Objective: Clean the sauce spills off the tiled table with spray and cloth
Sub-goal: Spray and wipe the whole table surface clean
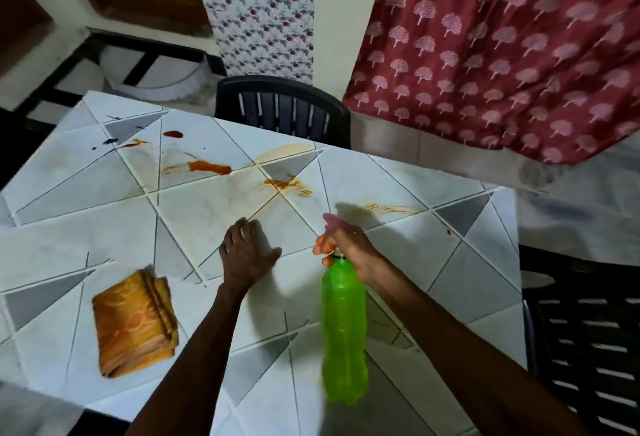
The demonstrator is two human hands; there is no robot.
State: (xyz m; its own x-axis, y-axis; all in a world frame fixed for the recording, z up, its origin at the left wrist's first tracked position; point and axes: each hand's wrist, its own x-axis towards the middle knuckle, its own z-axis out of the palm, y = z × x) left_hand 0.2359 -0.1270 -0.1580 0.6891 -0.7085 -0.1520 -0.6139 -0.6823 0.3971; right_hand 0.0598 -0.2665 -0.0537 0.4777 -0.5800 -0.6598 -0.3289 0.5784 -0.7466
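Observation:
The white tiled table [86,235] carries several orange-red sauce spills: a thick streak [209,167], a blob [173,134] further back, a smear [285,184] near the middle and a thin trail [384,209] to the right. My right hand [349,248] grips the neck and pink trigger head of a green spray bottle [343,335], lifted and tilted, with the nozzle facing the far spills. My left hand [247,252] rests flat on the table, fingers spread, holding nothing. A folded orange cloth [135,325] lies on the table to the left of my left arm.
A black plastic chair [282,108] stands at the table's far edge and another black chair [585,338] at its right side. A red patterned curtain [502,48] hangs at the back right. Small dark blue spots [110,141] mark the far left tiles.

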